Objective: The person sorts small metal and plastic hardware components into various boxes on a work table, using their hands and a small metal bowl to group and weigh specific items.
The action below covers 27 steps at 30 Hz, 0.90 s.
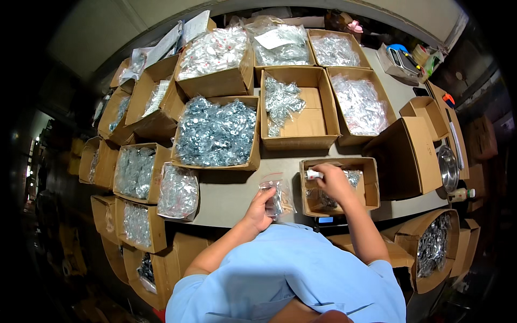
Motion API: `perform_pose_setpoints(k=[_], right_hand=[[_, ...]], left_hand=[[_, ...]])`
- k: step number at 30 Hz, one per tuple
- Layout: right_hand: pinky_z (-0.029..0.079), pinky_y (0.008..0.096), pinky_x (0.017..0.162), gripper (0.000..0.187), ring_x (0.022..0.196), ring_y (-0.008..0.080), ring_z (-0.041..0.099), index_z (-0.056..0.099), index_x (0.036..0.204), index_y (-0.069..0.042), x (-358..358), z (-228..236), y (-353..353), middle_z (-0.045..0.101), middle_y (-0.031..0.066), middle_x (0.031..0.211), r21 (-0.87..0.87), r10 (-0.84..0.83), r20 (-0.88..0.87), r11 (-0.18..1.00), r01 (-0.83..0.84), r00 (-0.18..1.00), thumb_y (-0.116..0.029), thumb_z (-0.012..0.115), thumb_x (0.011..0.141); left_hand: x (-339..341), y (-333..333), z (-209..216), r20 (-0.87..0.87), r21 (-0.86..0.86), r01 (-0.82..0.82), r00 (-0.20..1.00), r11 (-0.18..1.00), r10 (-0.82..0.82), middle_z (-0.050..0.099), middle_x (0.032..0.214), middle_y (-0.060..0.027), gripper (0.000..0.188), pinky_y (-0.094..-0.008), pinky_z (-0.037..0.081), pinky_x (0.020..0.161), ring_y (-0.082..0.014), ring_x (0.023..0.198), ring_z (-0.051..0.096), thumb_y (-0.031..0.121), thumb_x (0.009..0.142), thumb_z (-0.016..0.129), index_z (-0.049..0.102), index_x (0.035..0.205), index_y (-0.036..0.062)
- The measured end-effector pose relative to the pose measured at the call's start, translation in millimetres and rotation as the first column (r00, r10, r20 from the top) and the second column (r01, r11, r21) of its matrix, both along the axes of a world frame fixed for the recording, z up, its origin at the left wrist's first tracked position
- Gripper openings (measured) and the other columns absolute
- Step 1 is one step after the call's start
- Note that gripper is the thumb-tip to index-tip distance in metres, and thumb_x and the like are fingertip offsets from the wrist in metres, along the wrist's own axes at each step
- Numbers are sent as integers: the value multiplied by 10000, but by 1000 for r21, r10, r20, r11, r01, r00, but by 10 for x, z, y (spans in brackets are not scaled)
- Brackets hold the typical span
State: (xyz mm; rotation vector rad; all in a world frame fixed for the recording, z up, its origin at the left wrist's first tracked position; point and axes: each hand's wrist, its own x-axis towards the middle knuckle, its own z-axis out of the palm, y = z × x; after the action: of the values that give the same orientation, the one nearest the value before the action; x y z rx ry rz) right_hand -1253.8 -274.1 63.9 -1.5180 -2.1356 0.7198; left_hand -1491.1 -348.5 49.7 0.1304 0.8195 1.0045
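Near the table's front edge my left hand (259,210) is closed on a clear zip bag (280,196). Inside it show tan, peg-like pieces and some shiny bits too small to name. To its right, my right hand (335,184) reaches over a small open cardboard box (371,200), its fingers closed on a small white packet with a red mark (314,174). Bagged metal pieces (353,176) lie in that box, partly hidden by my hand and forearm. A lit display (326,219) shows just below the box's near side.
Behind my hands stand a box of bagged silvery hardware (215,132) and a partly filled box (312,121). More boxes of bagged parts line the left side, including one (179,188). At right are a tall cardboard box (412,156), a metal bowl (448,168) and a bottle (461,195).
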Motion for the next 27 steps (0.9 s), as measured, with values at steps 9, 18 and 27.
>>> perform_pose_setpoints(k=[9,18,27], right_hand=[[510,391,551,99,693,298,637,528,856,-89,-180,-468,114,565,137,872,14,128,618,985,-173,775,-99,551,760],[404,246,558,298,629,116,515,562,1067,-26,152,168,-51,563,45,759,-291,-214,-442,953,87,871,-108,545,781],[460,350,677,452,789,279,563,476,1220,8,-404,344,-756,546,164,906,98,103,-239,992,-81,966,-192,587,830]], left_hand=[[-14,-20,-9,30,34,-30,999,999,29,626,929,-72,195,-476,535,720,-234,827,629,202,874,570,533,1043,110],[-92,-95,78,422,222,118,883,968,-204,483,1249,-208,439,-464,474,884,-318,1074,554,305,857,547,451,1263,167],[0,-96,-32,593,179,189,763,965,-260,500,1253,-176,529,-547,427,932,-334,1113,529,293,779,628,464,1254,129]])
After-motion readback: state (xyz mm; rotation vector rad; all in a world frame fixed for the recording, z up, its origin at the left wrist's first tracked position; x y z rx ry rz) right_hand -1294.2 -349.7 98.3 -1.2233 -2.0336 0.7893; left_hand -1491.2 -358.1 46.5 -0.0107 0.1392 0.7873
